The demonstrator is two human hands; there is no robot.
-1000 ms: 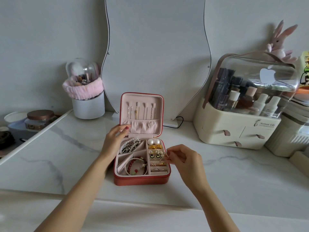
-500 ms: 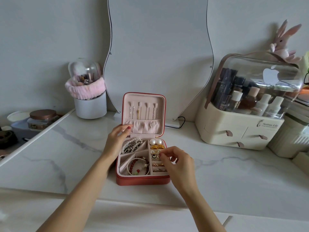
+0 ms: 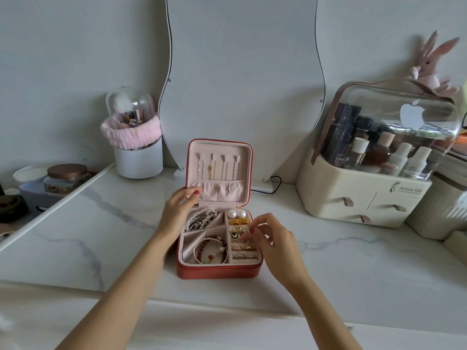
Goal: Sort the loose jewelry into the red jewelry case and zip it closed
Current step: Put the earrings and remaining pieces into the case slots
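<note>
From the head camera, the words "Serious Life" are showing on the cream cosmetics organizer [image 3: 364, 195], with an apple-shaped sticker on its clear dome. The red jewelry case [image 3: 218, 270] is sitting open on the marble counter [image 3: 101, 236], lid upright with chains hanging inside, tray holding pearl bracelets, bead bracelets, earrings and rings. The left hand [image 3: 177, 213] is resting relaxed fingers against the lid's lower corner. The right hand [image 3: 274, 238] is pinching a small gold earring [image 3: 249, 232] over the right-hand compartments.
</note>
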